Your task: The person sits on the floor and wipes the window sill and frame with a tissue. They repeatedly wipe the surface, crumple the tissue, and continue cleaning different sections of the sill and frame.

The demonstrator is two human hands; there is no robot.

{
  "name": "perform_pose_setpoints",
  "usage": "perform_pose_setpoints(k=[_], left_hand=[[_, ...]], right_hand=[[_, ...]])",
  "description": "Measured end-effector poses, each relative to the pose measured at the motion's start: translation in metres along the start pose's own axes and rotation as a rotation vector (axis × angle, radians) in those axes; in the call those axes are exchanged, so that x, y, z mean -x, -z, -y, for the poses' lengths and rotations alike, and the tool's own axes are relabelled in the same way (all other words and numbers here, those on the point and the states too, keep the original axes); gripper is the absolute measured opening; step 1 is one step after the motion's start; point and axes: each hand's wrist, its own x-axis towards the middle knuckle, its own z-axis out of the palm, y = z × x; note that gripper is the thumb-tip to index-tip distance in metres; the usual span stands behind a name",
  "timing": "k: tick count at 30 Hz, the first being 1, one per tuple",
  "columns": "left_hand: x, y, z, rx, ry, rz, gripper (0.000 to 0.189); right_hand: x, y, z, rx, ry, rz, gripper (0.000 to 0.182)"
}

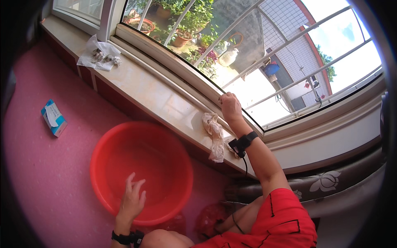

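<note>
Reaching up to the lower window frame [192, 73], my right hand [231, 107] is closed around a small, mostly hidden greyish piece and presses at the frame's edge. Below that hand a crumpled, damp-looking tissue or cloth [215, 136] hangs over the edge of the sill, with another crumpled piece [231, 148] beside it, partly behind my wrist strap. My left hand [132, 197] holds nothing and has its fingers spread above the near left rim of a large red plastic basin [102, 145]. The basin stands on the pink floor.
The stone windowsill [149, 93] runs diagonally across the view. On its far left lies a white tissue [107, 65] with dirty wads. A blue and white tissue pack [54, 117] lies on the floor. Metal bars [248, 68] stand outside the window; a dark flowered curtain [325, 181] hangs at right.
</note>
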Motion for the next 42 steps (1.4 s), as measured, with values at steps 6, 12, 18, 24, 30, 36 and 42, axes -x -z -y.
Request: perform_pose_setpoints(k=[6, 12, 18, 24, 30, 36, 42], left_hand=[[-0.01, 0.003, 0.004, 0.097, -0.043, -0.014, 0.047], [-0.063, 0.025, -0.034, 0.365, -0.068, -0.042, 0.055], [-0.088, 0.045, -0.058, 0.261, -0.219, -0.273, 0.055], [-0.072, 0.046, -0.038, 0.281, -0.12, -0.318, 0.036], [-0.063, 0.043, -0.005, 0.606, 0.095, -0.361, 0.024], [-0.115, 0.097, 0.022, 0.522, 0.027, -0.322, 0.023], [-0.236, 0.19, 0.035, -0.018, -0.112, -0.745, 0.021]], right_hand=[[0.026, 0.043, 0.031, -1.598, -0.553, 0.502, 0.015], [0.066, 0.032, 0.132, -2.249, -0.477, 0.711, 0.02], [0.104, 0.015, 0.223, -2.453, -0.495, 0.801, 0.019], [0.12, 0.0, 0.253, -2.4, -0.462, 0.789, 0.018], [0.113, 0.013, 0.253, -1.896, -0.387, 0.72, 0.026], [0.076, 0.0, 0.192, -0.923, -0.189, -0.221, 0.015], [0.082, 0.001, 0.126, -0.739, -0.281, -0.422, 0.011]])
